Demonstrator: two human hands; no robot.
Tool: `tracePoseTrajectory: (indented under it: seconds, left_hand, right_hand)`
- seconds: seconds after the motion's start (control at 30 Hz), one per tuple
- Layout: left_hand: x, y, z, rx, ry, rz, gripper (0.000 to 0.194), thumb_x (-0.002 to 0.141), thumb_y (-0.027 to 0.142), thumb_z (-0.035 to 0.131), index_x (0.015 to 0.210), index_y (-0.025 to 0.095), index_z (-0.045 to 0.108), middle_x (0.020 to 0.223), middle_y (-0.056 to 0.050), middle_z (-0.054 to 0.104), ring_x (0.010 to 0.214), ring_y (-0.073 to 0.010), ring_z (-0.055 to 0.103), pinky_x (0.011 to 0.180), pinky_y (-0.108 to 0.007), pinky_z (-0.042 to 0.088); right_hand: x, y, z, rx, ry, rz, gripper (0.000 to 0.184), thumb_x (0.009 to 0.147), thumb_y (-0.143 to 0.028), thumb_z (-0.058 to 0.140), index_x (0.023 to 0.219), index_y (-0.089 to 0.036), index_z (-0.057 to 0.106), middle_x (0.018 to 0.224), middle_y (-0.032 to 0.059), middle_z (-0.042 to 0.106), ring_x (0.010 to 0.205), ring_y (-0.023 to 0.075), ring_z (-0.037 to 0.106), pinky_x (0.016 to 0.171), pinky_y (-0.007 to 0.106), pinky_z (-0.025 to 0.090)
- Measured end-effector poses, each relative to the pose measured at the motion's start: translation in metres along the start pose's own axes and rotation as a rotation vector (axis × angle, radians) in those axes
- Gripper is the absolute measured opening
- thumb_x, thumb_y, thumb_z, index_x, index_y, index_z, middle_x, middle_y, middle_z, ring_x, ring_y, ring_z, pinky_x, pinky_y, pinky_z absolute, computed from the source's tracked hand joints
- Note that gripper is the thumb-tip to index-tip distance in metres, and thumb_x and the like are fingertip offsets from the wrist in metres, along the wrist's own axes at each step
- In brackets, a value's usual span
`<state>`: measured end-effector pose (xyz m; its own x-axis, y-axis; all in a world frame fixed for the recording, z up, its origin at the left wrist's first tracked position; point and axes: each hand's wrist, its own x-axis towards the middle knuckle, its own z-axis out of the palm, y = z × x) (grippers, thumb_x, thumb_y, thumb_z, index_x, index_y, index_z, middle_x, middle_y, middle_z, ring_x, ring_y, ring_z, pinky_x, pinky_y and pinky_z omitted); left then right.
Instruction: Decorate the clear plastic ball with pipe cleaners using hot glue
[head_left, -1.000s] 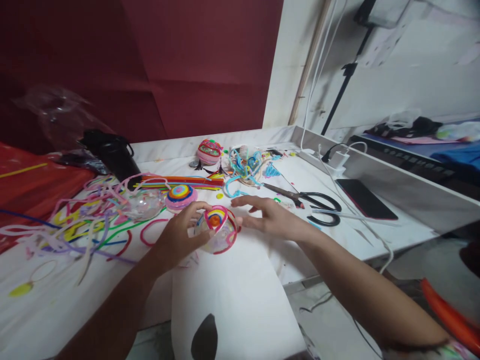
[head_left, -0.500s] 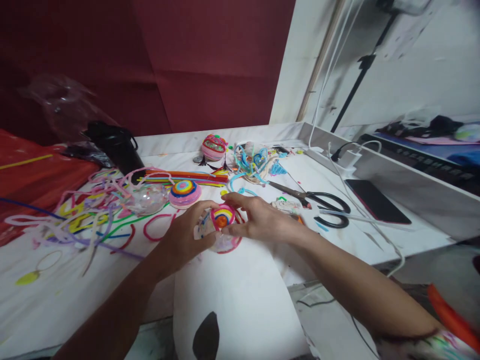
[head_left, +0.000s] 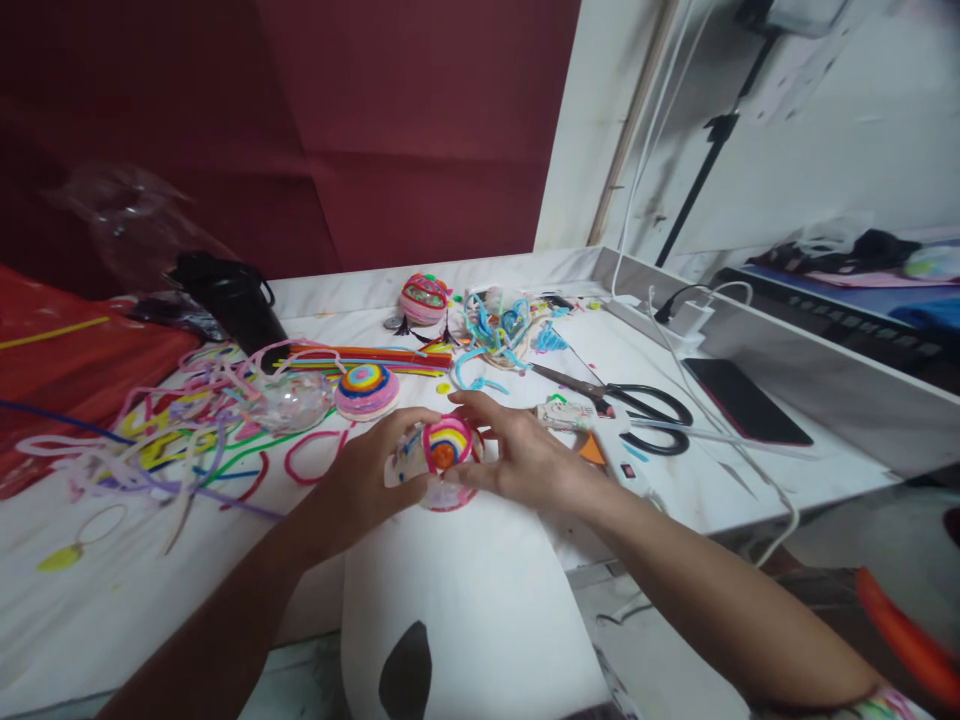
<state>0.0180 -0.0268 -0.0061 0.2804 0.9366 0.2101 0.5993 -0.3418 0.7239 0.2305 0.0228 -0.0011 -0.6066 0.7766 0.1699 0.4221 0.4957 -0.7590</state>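
Observation:
Between my two hands is a clear plastic ball (head_left: 448, 452), partly covered with coiled fuzzy craft stems in pink, yellow and orange. My left hand (head_left: 367, 475) grips its left side, thumb below and fingers above. On the other side my right hand (head_left: 517, 455) holds the rim with thumb and fingertips; some of the ball is hidden behind them. Just beyond my left hand rests a dome wrapped in pink, blue and yellow rings (head_left: 367, 390). A clear plastic shell (head_left: 294, 402) lies beside that dome. Under the ball spreads a white sheet with a black spot (head_left: 465, 610).
Loose fuzzy stems (head_left: 176, 440) lie tangled on the left, with a black cup (head_left: 232, 300) behind. Farther back sit a decorated pink ball (head_left: 424, 300) and blue stems (head_left: 495, 330). Black-handled scissors (head_left: 649, 405), a phone (head_left: 746, 400) and a white cable (head_left: 772, 490) lie right.
The ball has turned slightly, and more of its yellow and orange pattern shows between my fingers. Both hands keep hold of it. The view has shifted a little.

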Motion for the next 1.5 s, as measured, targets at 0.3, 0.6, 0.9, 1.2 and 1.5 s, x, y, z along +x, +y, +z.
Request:
tracePoseTrajectory:
  seconds: [0.3, 0.6, 0.9, 1.2, 1.5]
  left_hand:
    - [-0.003, 0.002, -0.002, 0.147, -0.025, 0.073, 0.051, 0.081, 0.035, 0.065, 0.129, 0.028, 0.049, 0.133, -0.006, 0.059, 0.124, -0.0272, 0.054, 0.103, -0.04, 0.046]
    - [-0.004, -0.002, -0.003, 0.211, -0.068, 0.119, 0.049, 0.085, 0.036, 0.063, 0.13, 0.031, 0.046, 0.139, -0.006, 0.055, 0.126, -0.0266, 0.053, 0.104, -0.04, 0.047]
    - [-0.006, 0.004, -0.003, 0.231, -0.098, 0.193, 0.051, 0.087, 0.03, 0.062, 0.133, 0.034, 0.042, 0.14, -0.005, 0.053, 0.127, -0.0248, 0.052, 0.104, -0.04, 0.046]
    - [-0.007, 0.0, -0.005, 0.214, -0.138, 0.276, 0.054, 0.086, 0.028, 0.063, 0.136, 0.034, 0.044, 0.14, -0.008, 0.054, 0.129, -0.0279, 0.051, 0.106, -0.046, 0.044]
    - [-0.006, 0.0, -0.009, 0.227, -0.212, 0.288, 0.06, 0.085, 0.028, 0.065, 0.14, 0.038, 0.043, 0.14, -0.005, 0.055, 0.129, -0.0293, 0.051, 0.109, -0.047, 0.042]
  right_hand:
    - [0.001, 0.025, -0.008, 0.634, -0.074, 0.022, 0.048, 0.074, -0.032, 0.078, 0.114, -0.017, 0.056, 0.11, 0.0109, 0.069, 0.106, 0.0229, 0.065, 0.095, 0.041, 0.051]
    - [0.01, 0.033, -0.009, 0.814, -0.109, 0.089, 0.052, 0.058, -0.024, 0.087, 0.1, -0.016, 0.058, 0.096, 0.0072, 0.071, 0.086, 0.0191, 0.069, 0.083, 0.037, 0.055]
    - [0.014, 0.036, -0.015, 0.864, -0.165, 0.133, 0.051, 0.055, -0.012, 0.084, 0.099, -0.017, 0.058, 0.087, 0.0028, 0.074, 0.072, 0.0166, 0.071, 0.069, 0.03, 0.057]
    - [0.017, 0.038, -0.019, 0.811, -0.214, 0.114, 0.048, 0.056, -0.011, 0.083, 0.098, -0.017, 0.061, 0.079, 0.0001, 0.075, 0.069, 0.0151, 0.071, 0.065, 0.027, 0.057]
    - [0.016, 0.036, -0.024, 0.797, -0.26, 0.127, 0.041, 0.057, -0.015, 0.083, 0.094, -0.015, 0.065, 0.074, 0.0002, 0.075, 0.064, 0.014, 0.07, 0.064, 0.027, 0.056]
